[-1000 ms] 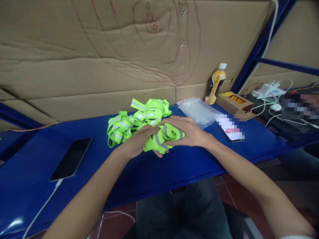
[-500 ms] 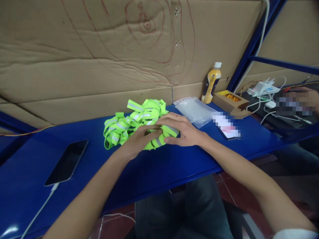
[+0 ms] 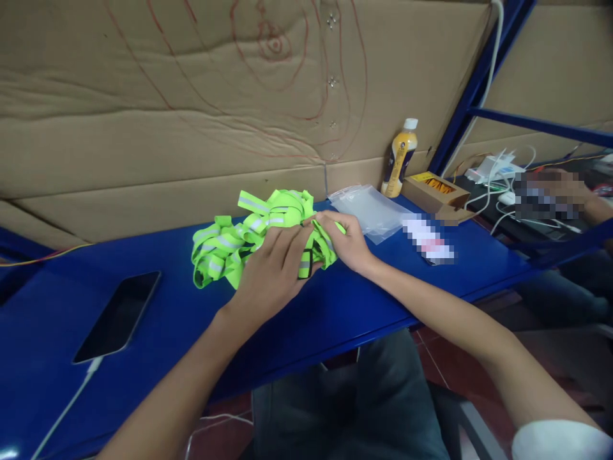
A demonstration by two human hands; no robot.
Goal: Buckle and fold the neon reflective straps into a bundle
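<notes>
Closest to the camera you've got the person's lap in dark trousers (image 3: 373, 409), and both bare forearms reaching out over the front edge of the blue table (image 3: 191, 332). Off to the near left a black phone (image 3: 117, 317) lies face up on the tabletop with a white cable (image 3: 62, 409) plugged into its near end.

Middle of the table is where the hands meet. The left hand (image 3: 271, 275) lies palm down, fingers spread flat, pressing on the near right end of a pile of neon green reflective straps (image 3: 249, 233). The right hand (image 3: 347, 243) is just beside it, fingers curled and pinched on a strap end at the right edge of the pile, so that one is gripping the fabric rather than just resting. A small black buckle (image 3: 305, 263) shows between the two hands. The rest of the pile sprawls left and back, nearly to the cardboard.

A bit further right, some clear zip bags (image 3: 371, 207) lie flat, with a blurred-out flat item (image 3: 428, 239) next to them. Behind those, an open cardboard box (image 3: 433, 191) and a yellow drink bottle (image 3: 399, 160) with a white cap, standing upright against the cardboard wall (image 3: 143, 128), which has red scribbles on it. Far right, a tangle of white cables (image 3: 498, 172) sits past the blue frame post.
</notes>
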